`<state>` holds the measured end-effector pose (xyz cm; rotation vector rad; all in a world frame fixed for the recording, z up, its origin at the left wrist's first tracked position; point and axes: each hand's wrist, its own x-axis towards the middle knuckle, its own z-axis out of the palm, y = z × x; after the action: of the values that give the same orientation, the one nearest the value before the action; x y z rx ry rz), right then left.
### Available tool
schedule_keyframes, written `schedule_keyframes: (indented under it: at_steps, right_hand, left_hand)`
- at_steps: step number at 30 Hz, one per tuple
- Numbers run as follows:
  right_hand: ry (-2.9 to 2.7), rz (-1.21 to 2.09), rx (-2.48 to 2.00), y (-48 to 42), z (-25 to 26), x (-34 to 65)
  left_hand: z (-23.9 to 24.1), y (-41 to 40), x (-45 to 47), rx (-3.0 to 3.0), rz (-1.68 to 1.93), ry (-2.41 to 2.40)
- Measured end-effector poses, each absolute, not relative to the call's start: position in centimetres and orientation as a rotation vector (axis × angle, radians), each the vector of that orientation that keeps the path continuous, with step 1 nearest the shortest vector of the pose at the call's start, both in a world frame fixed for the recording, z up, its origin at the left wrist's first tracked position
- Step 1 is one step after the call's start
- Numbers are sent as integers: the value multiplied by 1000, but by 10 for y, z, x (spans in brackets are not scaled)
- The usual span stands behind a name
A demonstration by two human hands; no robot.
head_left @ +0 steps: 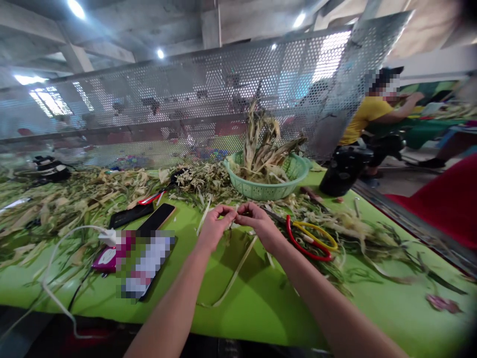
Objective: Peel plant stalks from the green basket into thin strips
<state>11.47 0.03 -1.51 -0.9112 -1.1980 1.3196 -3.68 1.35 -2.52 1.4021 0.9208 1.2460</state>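
My left hand (214, 224) and my right hand (258, 222) meet fingertip to fingertip above the green tabletop, both closed in a pinch. Between them is a small pale piece of dried husk strip (236, 210), mostly hidden by the fingers. Below my right hand a long, thin husk strip (238, 268) curves down onto the table; whether it joins the pinched piece I cannot tell. Just right of my right hand lie scissors (313, 237) with red and yellow handles. Another pale strip (203, 215) is beside my left hand.
A pale green basket (266, 190) of dried corn husks stands ahead, before a perforated metal screen (208, 109). Husk scraps (93, 194) cover the left. Phones (158, 219), a purple power bank (112, 256) with a white cable, and a black container (341, 171) are around. A person in yellow (368, 114) sits at right.
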Motion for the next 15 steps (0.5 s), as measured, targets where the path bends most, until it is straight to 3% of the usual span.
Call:
schedule_keyframes:
  at_steps: [15]
  right_hand:
    - [-1199, 1259, -918, 4, -18, 110]
  left_hand:
    - [-16, 11, -38, 1227, 1282, 997]
